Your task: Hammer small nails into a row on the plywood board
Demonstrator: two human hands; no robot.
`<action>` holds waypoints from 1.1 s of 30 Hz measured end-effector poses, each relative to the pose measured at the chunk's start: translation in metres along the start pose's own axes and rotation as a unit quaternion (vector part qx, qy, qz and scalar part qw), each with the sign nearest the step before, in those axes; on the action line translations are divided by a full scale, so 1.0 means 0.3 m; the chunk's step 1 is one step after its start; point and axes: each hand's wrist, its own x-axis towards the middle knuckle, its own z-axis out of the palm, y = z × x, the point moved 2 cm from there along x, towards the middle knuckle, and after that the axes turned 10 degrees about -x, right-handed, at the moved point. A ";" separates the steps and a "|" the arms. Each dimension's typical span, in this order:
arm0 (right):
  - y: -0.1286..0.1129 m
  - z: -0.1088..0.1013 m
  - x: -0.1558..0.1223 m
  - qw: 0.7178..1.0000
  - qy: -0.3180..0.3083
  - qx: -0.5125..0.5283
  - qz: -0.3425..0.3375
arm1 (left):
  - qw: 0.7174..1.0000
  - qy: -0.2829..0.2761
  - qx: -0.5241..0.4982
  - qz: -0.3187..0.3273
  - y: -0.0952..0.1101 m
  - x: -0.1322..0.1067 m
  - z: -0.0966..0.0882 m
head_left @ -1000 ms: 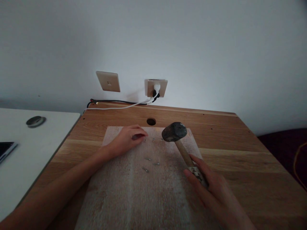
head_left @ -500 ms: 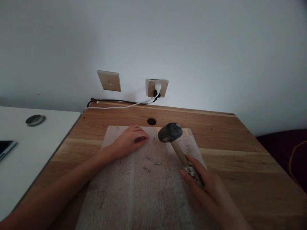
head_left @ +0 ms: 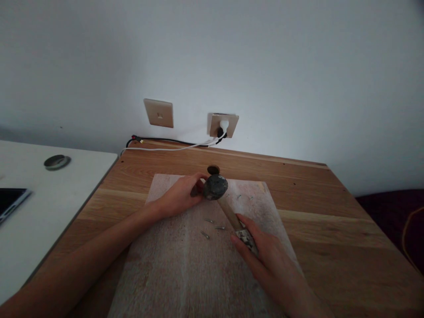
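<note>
My right hand point(head_left: 268, 256) is wrapped round the handle of a hammer point(head_left: 228, 213) with a blunt dark head and a pale wooden shaft. The hammer head is over the far part of a worn wooden board point(head_left: 172, 269), right at the fingertips of my left hand point(head_left: 181, 194). That hand rests on the board with its fingers pinched together; the hammer head hides whatever is between them. Three loose metal nails point(head_left: 205, 234) lie on the board nearer to me. Small upright nails point(head_left: 239, 196) show near its far edge, to the right of the hammer head.
Beneath the board is a wooden tabletop point(head_left: 331, 234) with a round cable hole point(head_left: 213, 169). White and black cables point(head_left: 165, 149) run along the wall to a socket point(head_left: 228, 126). At left, a white table point(head_left: 29, 247) bears a round lid-like object point(head_left: 57, 162) and a dark-screened device point(head_left: 11, 201).
The hammer has moved left and its head now covers my left fingertips. My left hand stays at nearly the same place on the board. The view has shifted slightly.
</note>
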 end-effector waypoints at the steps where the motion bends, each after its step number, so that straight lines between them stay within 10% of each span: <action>1: -0.002 0.002 0.001 1.000 -0.006 0.001 0.003 | 1.000 -0.005 0.003 0.000 0.001 0.000 -0.011; 8: -0.006 -0.001 0.005 0.999 -0.015 0.019 0.040 | 0.980 -0.041 0.177 0.076 0.101 -0.061 -0.086; 13: -0.008 -0.013 0.005 0.997 0.000 0.050 0.057 | 0.886 -0.144 0.348 0.271 0.212 -0.142 0.035; 19: 0.024 0.001 -0.034 0.988 -0.018 0.091 0.126 | 0.834 -0.103 0.412 0.352 0.216 -0.167 0.112; 27: -0.009 -0.048 -0.071 0.969 -0.027 0.152 0.192 | 0.967 0.027 0.208 0.144 0.055 -0.088 -0.060; 33: 0.014 -0.024 -0.052 0.983 -0.014 0.097 0.157 | 0.985 0.028 0.162 0.060 -0.006 -0.077 -0.040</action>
